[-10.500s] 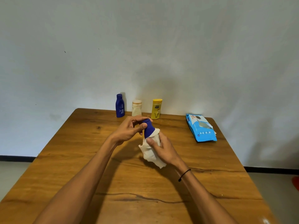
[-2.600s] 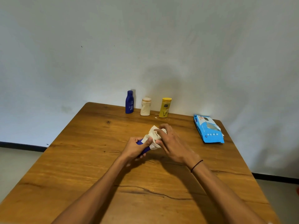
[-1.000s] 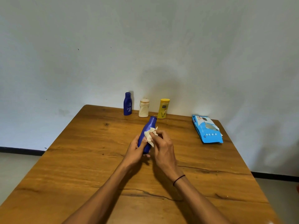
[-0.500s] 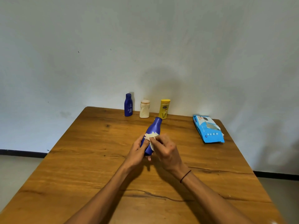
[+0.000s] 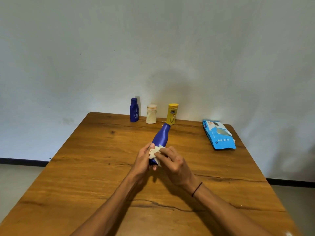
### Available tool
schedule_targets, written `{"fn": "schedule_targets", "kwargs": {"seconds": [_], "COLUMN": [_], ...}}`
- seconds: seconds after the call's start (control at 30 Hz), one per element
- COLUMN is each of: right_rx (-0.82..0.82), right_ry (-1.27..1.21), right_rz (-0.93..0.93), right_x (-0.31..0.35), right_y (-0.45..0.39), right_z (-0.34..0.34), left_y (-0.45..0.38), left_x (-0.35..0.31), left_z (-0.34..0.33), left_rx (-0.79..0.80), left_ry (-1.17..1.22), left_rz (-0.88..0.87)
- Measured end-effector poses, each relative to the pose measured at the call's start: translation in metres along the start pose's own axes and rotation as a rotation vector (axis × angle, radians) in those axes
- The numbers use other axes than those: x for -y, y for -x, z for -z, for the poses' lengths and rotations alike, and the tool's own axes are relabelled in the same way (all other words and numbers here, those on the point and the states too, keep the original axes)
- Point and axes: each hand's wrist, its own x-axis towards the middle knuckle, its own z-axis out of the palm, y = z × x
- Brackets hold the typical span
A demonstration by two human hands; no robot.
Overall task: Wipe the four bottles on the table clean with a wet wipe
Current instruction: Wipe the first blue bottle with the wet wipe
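A glossy blue bottle (image 5: pixel 161 139) tilted away, a crumpled white wipe (image 5: pixel 154 153) against its lower body. Dark blue bottle (image 5: pixel 134 110), cream bottle (image 5: pixel 151 114) and yellow bottle (image 5: pixel 172 114) stood upright in a far row.

A plain room, likely in a home. A bare pale plastered wall (image 5: pixel 153 48) meets a grey floor (image 5: pixel 15 181) along a dark skirting strip (image 5: pixel 22 161). A worn wooden table (image 5: pixel 85 176) with cracks stands against the wall. Beyond the hands, toiletry bottles (image 5: pixel 151 114) line the wall edge; a blue wet-wipe pack (image 5: pixel 219 135) lies to their right.
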Motion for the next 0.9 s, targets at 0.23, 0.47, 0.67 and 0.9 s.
{"fn": "schedule_targets", "kwargs": {"seconds": [0.23, 0.47, 0.67, 0.9], "right_rx": [-0.038, 0.073, 0.15, 0.029], "right_ry": [0.142, 0.194, 0.159, 0.173], "right_rz": [-0.25, -0.007, 0.181, -0.219], "right_x": [-0.036, -0.017, -0.003, -0.037], "right_y": [-0.018, -0.004, 0.015, -0.033], "right_z": [0.013, 0.004, 0.005, 0.023], "left_y": [0.008, 0.009, 0.01, 0.014], "left_x": [0.013, 0.004, 0.018, 0.006], "left_z": [-0.007, -0.013, -0.005, -0.016], "left_rx": [0.06, 0.074, 0.099, 0.159], "left_ry": [-0.154, 0.181, 0.411, 0.481], "left_rz": [-0.032, 0.028, 0.112, 0.238]}}
